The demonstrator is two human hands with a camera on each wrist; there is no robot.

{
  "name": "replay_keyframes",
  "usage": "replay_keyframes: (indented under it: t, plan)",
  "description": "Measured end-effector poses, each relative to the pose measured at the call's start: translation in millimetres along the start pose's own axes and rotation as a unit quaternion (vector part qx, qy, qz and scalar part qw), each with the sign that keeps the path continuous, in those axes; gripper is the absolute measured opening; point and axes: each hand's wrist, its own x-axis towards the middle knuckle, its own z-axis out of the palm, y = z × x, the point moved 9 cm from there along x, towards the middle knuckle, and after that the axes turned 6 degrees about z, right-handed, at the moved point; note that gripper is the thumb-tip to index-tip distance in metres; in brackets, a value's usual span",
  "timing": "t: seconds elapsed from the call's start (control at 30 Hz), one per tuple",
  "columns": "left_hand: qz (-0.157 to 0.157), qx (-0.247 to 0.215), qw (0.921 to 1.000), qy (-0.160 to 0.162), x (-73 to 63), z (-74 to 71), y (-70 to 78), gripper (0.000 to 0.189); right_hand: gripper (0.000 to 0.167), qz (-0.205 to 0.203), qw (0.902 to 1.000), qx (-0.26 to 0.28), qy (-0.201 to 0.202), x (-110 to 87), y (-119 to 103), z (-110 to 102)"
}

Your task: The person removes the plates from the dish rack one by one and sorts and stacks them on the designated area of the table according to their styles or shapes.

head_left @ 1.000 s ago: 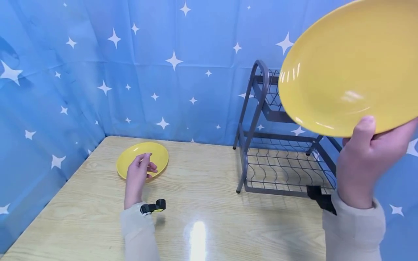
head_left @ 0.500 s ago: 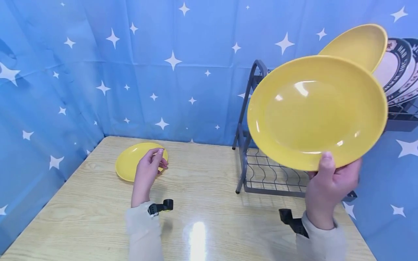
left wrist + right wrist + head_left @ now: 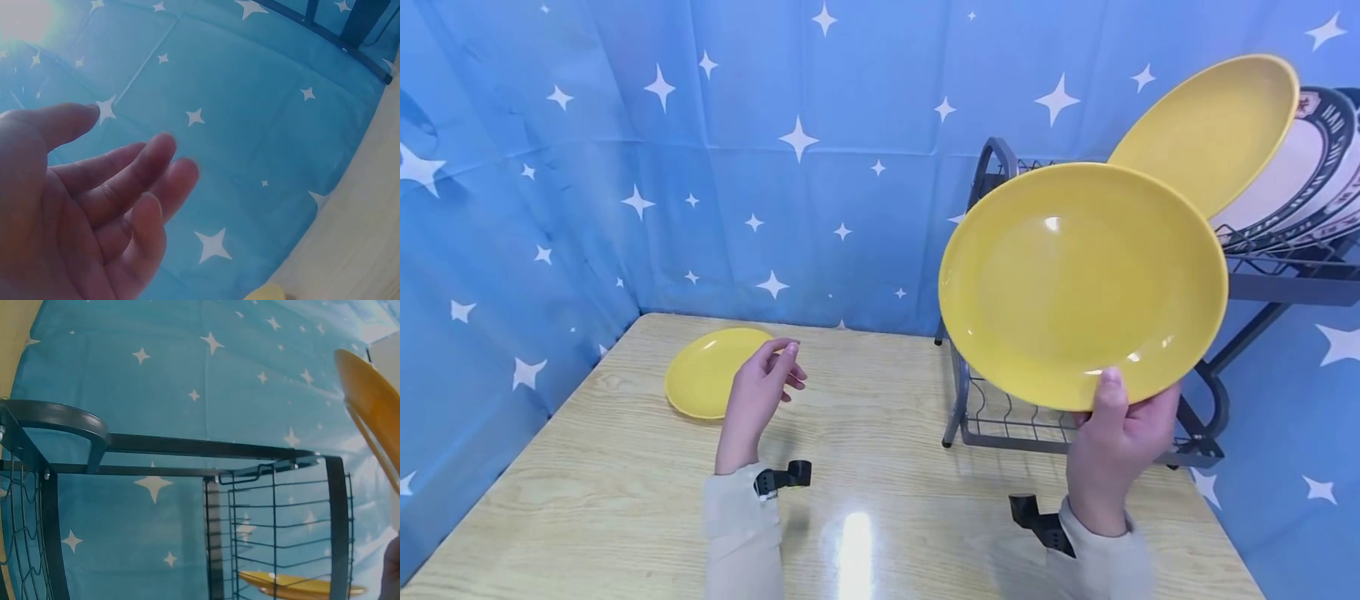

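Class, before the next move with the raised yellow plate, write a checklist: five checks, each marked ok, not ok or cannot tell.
1. Right hand grips the raised plate at its lower rim: ok, thumb in front.
2. Left hand empty: ok.
3. Table plate lying flat: ok.
4. Head view of the rack unobstructed: not ok, the raised plate covers much of it.
5. Upper yellow plate firmly seated: cannot tell, its foot is hidden.

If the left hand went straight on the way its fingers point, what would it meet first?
Probably the creased blue curtain with white stars behind the pale wood-grain table; nothing shows between it and the left hand, though depth is unclear.
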Motion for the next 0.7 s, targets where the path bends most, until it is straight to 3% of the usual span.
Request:
replay_keyframes:
  t: [0.07, 0.27, 0.5, 0.7]
  plan:
    - [0.004, -0.001, 1.0000, -0.002, -0.7, 1.0, 3.1, 0.049, 0.025, 0.003, 1.0000, -0.001, -0.009, -2.1, 2, 1]
    - [0.024, -0.002, 0.9996, -0.011, -3.0, 3.1, 14.8, 0.051, 0.026, -0.002, 0.9955, -0.080, -0.051, -9.3, 7, 7]
    - [0.050, 0.000, 0.9986, -0.016, -3.8, 5.0, 32.0, 0.046, 0.027, -0.013, 0.9920, -0.068, -0.106, -13.2, 12, 19]
    - [0.070, -0.017, 0.9969, -0.032, -6.0, 13.2, 49.4, 0.041, 0.027, -0.026, 0.9821, -0.138, -0.126, -15.9, 13, 25]
